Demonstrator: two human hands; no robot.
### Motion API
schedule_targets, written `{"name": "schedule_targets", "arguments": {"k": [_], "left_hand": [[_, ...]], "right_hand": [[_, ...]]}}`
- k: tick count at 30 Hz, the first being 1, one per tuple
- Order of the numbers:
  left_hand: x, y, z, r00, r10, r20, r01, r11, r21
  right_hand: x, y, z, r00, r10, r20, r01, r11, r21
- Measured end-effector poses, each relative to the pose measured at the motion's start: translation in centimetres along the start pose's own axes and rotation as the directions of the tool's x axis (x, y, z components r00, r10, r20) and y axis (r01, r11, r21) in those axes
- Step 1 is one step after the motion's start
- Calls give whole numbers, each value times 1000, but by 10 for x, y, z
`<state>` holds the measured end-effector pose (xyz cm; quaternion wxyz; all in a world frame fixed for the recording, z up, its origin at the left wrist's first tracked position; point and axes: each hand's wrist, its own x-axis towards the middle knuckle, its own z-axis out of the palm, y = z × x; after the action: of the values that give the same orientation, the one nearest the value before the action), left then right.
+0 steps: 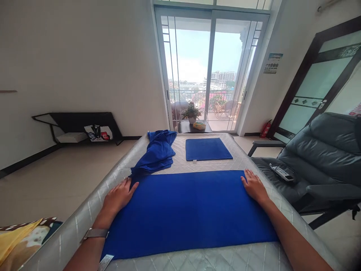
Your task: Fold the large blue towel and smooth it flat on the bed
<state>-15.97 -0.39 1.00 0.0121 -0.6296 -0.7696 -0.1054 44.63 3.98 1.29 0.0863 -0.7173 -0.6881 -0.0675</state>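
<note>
A blue towel [191, 210] lies spread flat across the mattress in front of me, a white tag [106, 262] at its near left corner. On its far left corner rests my left hand [120, 194], palm down with the thumb apart from the fingers. My right hand [254, 185] lies flat at the far right corner, fingers stretched out. Just beyond my left hand is a crumpled blue towel [159, 150], bunched along the left edge. A neatly folded blue towel [208, 149] with a small white tag sits farther back, right of the middle.
The quilted pale mattress [225, 258] carries all the towels. A grey recliner [318, 150] with a power strip [282, 173] stands close on the right. Beyond the far end is a small table with a potted plant [192, 112]. Patterned fabric [25, 241] lies at lower left.
</note>
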Motion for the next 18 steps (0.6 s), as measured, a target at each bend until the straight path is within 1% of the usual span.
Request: {"name": "schedule_targets", "arguments": {"k": [1, 3, 4, 5, 6, 7, 8, 9, 10, 11, 13, 15, 18], "left_hand": [[-4, 13, -9, 1000, 2, -5, -2, 1000, -19], [-14, 50, -22, 999, 45, 1, -45, 994, -102], [-19, 72, -25, 996, 93, 5, -91, 984, -155], [-25, 96, -25, 983, 181, 2, -177, 963, -205], [-31, 121, -22, 952, 305, -14, -300, 926, -230], [-36, 146, -15, 908, 418, -41, -416, 882, -222], [-41, 168, -7, 864, 497, -73, -501, 841, -204], [-45, 187, 3, 830, 550, -89, -557, 808, -193], [-49, 203, 14, 808, 582, -96, -589, 787, -183], [-52, 215, 24, 796, 598, -96, -605, 776, -178], [-57, 228, 40, 790, 609, -75, -611, 771, -177], [-60, 230, 49, 793, 607, -60, -607, 776, -174], [-62, 227, 51, 800, 596, -60, -597, 784, -170]], "right_hand": [[-4, -12, -6, 1000, -28, -12, 28, 999, 16], [-14, -46, -16, 994, -107, -5, 107, 992, 69], [-19, -67, -20, 987, -163, 15, 160, 982, 104], [-25, -89, -24, 974, -223, 37, 216, 966, 142], [-30, -112, -25, 956, -288, 57, 275, 946, 174], [-35, -134, -26, 937, -341, 78, 321, 926, 196], [-40, -155, -25, 919, -381, 101, 354, 910, 215], [-44, -172, -23, 905, -407, 122, 373, 899, 230], [-48, -186, -19, 896, -422, 136, 383, 892, 241], [-51, -197, -15, 892, -429, 143, 388, 888, 247], [-56, -208, -8, 887, -438, 145, 395, 884, 251], [-59, -209, -3, 884, -446, 139, 404, 879, 252], [-61, -205, -1, 882, -453, 127, 412, 874, 258]]}}
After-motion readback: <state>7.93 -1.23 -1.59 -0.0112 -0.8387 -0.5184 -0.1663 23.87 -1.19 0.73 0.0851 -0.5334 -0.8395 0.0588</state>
